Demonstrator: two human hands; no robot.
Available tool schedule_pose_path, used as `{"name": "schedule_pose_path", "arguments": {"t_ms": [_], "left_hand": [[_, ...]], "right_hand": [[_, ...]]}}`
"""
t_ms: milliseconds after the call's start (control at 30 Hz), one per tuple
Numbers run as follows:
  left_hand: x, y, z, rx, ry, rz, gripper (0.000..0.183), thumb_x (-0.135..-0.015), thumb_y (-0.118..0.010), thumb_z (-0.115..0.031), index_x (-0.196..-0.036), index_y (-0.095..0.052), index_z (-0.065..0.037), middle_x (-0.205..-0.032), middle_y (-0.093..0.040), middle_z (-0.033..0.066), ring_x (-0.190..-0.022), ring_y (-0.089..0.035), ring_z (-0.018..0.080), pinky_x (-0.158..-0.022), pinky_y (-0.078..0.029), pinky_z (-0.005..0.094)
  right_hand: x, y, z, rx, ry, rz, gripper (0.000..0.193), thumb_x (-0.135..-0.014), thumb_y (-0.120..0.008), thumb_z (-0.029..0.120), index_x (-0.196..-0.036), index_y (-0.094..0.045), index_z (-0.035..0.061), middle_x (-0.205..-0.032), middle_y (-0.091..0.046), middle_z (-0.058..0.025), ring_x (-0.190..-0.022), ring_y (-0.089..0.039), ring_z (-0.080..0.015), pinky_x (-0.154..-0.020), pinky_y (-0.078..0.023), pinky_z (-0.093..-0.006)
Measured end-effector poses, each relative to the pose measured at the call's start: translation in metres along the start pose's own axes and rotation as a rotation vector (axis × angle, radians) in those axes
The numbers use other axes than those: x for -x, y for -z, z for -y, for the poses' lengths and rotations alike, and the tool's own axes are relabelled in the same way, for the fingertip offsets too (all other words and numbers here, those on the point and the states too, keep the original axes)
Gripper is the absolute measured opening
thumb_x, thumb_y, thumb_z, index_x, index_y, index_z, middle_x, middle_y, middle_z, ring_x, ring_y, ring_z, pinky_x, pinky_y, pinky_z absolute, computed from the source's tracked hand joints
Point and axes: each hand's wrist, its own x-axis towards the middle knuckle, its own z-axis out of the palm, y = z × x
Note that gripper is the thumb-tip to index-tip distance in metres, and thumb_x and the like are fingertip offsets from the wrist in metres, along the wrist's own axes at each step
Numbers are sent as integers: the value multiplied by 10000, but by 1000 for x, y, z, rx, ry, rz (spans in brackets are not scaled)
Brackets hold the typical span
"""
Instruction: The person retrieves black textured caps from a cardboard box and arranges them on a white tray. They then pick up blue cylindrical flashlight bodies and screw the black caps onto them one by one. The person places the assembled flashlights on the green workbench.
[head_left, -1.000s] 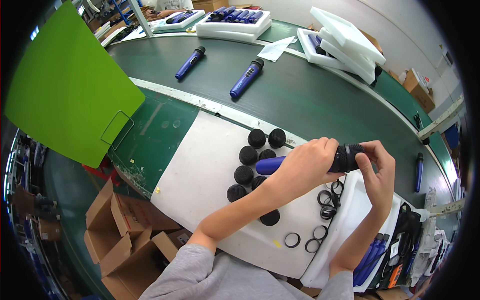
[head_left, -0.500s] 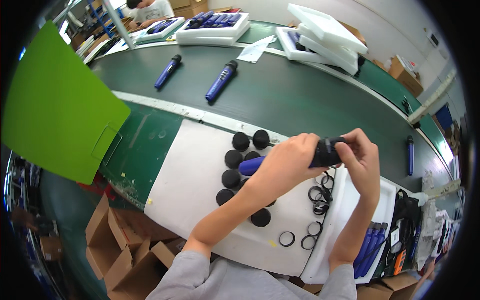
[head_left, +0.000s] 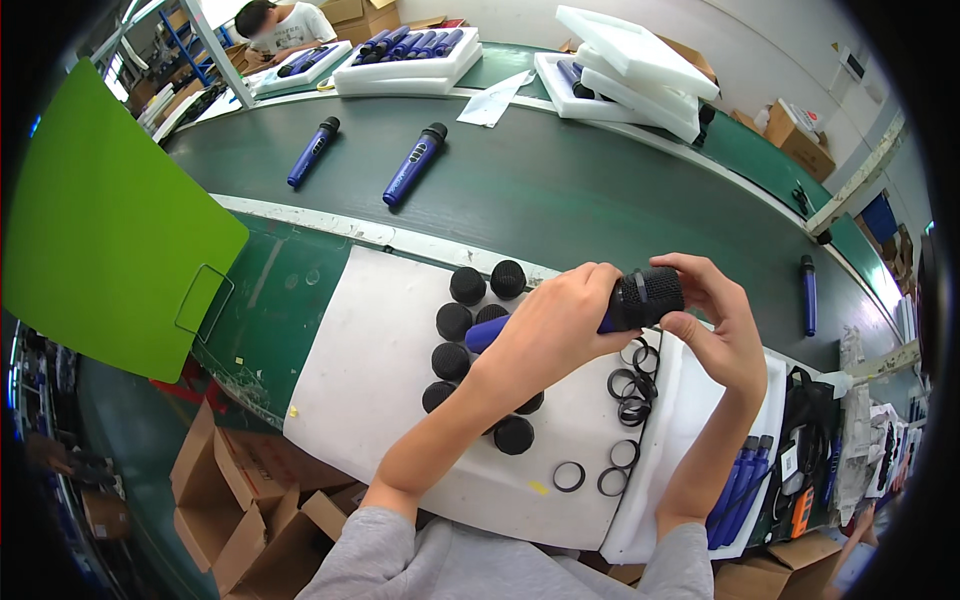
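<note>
The blue microphone (head_left: 645, 298) lay in the air above the worktop, tilted slightly, its black grille toward the right. The left hand (head_left: 562, 312) had its fingers wrapped around the body; the right hand (head_left: 722, 322) curved its fingers and thumb loosely about the grille end, though whether the tips pressed on it I could not tell. Beneath, loose black grille heads (head_left: 468, 286) stood clustered, some hidden by the left forearm, which crossed over them. Black rings (head_left: 569, 476) lay near the right edge of a white sheet (head_left: 345, 365). Beside it, under the right forearm, a white foam tray (head_left: 680, 410) held blue handles (head_left: 738, 492). Beyond ran a dark green belt (head_left: 570, 190) bearing separate blue microphones (head_left: 415, 165), with foam trays (head_left: 400, 83) along its far side. A lime-green panel (head_left: 110, 230) rose at left, above open cardboard boxes (head_left: 240, 465); a person in white (head_left: 300, 32) sat farther back, near a pale wall (head_left: 770, 45).
</note>
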Motion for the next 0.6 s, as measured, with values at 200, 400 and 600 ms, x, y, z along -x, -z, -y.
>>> {"name": "schedule_pose_path", "arguments": {"t_ms": [200,400,600], "left_hand": [[-1,6,-4,42,52,35,492,-766,-859,-259,-1090,-631,32,-950,-687,186,-855,-701,366,-763,-569,415],[0,-4,1,-40,22,-2,499,-756,-868,-257,-1074,-629,43,-951,-688,195,-850,-703,363,-748,-575,414],[0,-2,0,-94,22,-20,501,-756,-866,-242,-1080,-625,54,-954,-688,191,-851,-703,357,-741,-578,413]], "right_hand": [[3,5,1,-21,13,-15,476,-870,-766,203,-1257,-602,-21,-1089,-681,-125,-942,-674,-204,-851,-534,-323],[-1,-3,-5,14,12,10,464,-879,-762,204,-1239,-598,-39,-1040,-680,-127,-932,-667,-209,-831,-532,-324],[-2,-8,-8,-20,-24,0,449,-889,-755,222,-1211,-599,-49,-986,-680,-136,-873,-671,-209,-807,-533,-324]]}}
